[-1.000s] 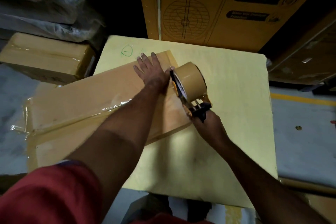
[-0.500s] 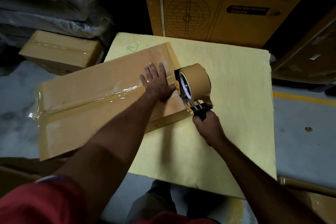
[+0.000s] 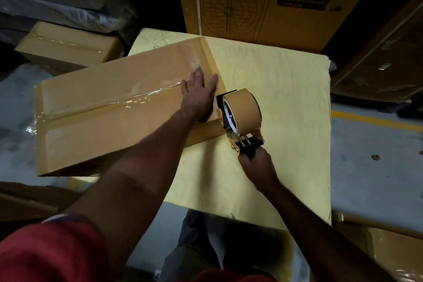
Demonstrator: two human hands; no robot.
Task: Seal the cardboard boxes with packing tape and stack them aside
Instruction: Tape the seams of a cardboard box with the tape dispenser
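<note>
Right grip (image 3: pixel 254 165) clasps the tape dispenser (image 3: pixel 240 119) handle; left grip (image 3: pixel 198 96) presses flat on the cardboard box (image 3: pixel 109 117), which lies across a pale yellow tabletop (image 3: pixel 274 98) over grey concrete floor (image 3: pixel 370 167).

Long box (image 3: pixel 109 117) on table (image 3: pixel 286 98), tape dispenser (image 3: pixel 240 117) at its right end, second box (image 3: pixel 68 48) behind-left

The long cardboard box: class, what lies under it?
The long cardboard box rests on a pale yellow sheet, its left part overhanging the grey floor. The left hand presses on top. Whatever supports the sheet is covered.
</note>
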